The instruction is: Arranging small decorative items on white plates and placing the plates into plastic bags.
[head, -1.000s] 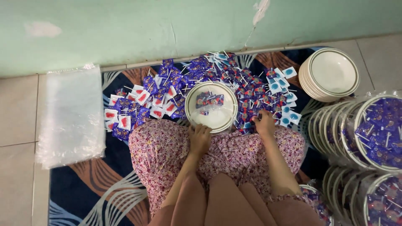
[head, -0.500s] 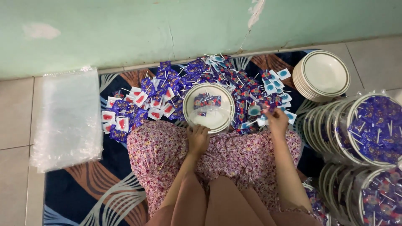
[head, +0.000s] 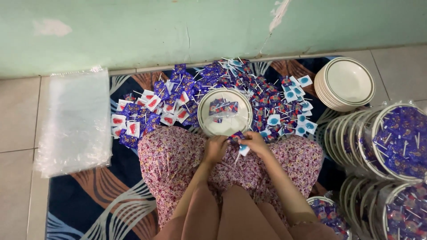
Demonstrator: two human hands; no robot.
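– what's in your grip?
– both hands meet over my lap: left hand [head: 216, 148] and right hand [head: 254, 143] pinched on a few wrapped lollipops [head: 237, 138], sticks pointing down toward me.
– and the bowl?
– the white bowl [head: 225, 112] sits just beyond them, dead ahead.

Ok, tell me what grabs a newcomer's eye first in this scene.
The heap of wrapped lollipops along the wall, purple, red and blue, strikes first. At its middle, a white plate holds a few, and the left hand and right hand meet just below it with several. Wrapped filled plates stack up at right.
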